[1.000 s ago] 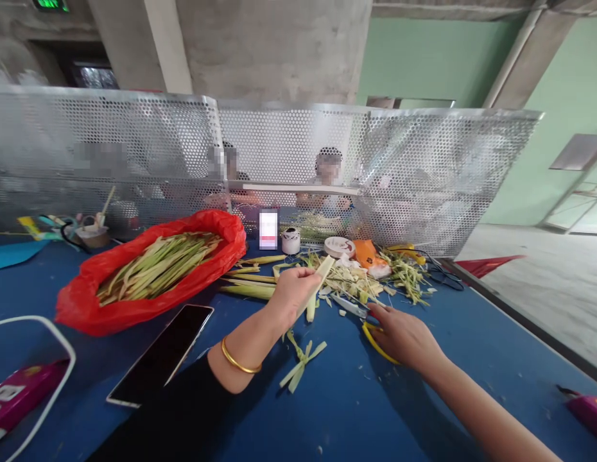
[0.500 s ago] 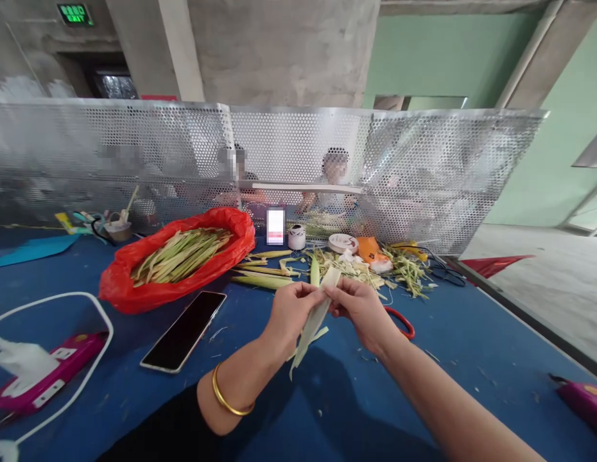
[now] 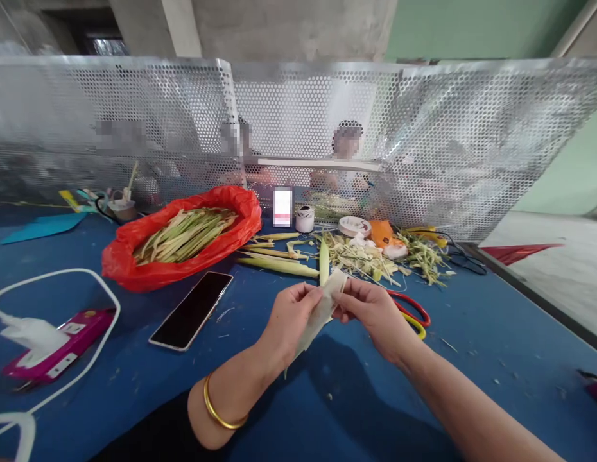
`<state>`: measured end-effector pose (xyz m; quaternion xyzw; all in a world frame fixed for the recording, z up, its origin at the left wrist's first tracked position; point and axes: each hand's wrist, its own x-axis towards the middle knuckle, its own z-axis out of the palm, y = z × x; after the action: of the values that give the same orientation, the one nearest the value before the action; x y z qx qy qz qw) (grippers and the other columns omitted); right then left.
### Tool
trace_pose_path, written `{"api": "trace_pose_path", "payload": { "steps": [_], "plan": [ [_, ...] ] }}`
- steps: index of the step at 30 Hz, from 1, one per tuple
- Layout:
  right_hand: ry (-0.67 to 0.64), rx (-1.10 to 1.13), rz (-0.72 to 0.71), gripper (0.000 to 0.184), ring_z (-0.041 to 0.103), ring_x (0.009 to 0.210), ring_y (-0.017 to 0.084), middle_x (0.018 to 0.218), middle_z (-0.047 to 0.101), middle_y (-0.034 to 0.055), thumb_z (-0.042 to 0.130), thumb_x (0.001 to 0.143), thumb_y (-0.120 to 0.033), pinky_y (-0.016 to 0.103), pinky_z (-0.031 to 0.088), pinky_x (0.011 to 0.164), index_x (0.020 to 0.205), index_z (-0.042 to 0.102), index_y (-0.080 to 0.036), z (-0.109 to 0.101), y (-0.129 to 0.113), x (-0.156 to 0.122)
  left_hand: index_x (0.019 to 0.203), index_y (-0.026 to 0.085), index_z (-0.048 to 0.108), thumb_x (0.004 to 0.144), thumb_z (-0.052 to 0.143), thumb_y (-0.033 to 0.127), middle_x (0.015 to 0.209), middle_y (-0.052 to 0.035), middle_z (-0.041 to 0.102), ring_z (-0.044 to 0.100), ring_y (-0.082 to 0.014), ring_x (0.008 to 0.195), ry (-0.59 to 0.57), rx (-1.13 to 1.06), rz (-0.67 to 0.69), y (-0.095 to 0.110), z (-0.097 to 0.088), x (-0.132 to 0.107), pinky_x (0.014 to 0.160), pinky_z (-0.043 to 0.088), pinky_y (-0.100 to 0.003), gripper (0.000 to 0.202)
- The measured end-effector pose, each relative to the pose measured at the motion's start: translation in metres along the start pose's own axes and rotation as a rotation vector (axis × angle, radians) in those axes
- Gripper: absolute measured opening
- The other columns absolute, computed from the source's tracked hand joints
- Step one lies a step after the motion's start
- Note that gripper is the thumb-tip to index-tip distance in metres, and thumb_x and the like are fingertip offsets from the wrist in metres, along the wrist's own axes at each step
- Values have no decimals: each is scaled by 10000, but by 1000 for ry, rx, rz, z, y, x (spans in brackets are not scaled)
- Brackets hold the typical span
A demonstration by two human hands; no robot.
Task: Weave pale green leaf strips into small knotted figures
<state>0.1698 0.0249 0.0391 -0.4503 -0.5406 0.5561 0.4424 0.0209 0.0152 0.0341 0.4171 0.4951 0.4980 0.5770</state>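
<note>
My left hand (image 3: 289,314) and my right hand (image 3: 370,312) meet over the blue table (image 3: 356,398), both pinched on a pale husk strip (image 3: 319,313) that hangs down between them. A gold bangle (image 3: 216,410) sits on my left wrist. Just behind my right hand lie red and yellow scissors (image 3: 413,310). Several green stalks (image 3: 278,264) lie beyond my hands.
A red bag (image 3: 149,266) of split stalks (image 3: 185,232) sits left of centre. A dark phone (image 3: 191,310) lies near it. A pink device (image 3: 58,348) with white cable is at the left. A heap of trimmings (image 3: 361,256) lies before the perforated metal screen (image 3: 327,128), with people behind it.
My right hand left the yellow scissors on the table and came up to join the left on the husk strip. Both hands now hold it nearer to me; the camera tilted down.
</note>
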Motion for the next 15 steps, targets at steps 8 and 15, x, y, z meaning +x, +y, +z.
{"api": "trace_pose_path", "payload": {
  "steps": [8,15],
  "plan": [
    [0,14,36,184,547,547,120,579,646,2,720,674,-335,256,433,558,712,660,-165,-1,-1,0,668,166,605,789,591,398,589,31,529,407,-102,560,109,200,168,-5,-2,3,528,327,-214,262],
    [60,87,55,223,565,534,126,601,639,12,776,602,-322,261,439,539,687,651,-157,-12,-1,4,728,180,636,846,541,400,655,14,618,496,-131,630,182,455,327,-7,-9,7,590,373,-224,267]
  ]
}}
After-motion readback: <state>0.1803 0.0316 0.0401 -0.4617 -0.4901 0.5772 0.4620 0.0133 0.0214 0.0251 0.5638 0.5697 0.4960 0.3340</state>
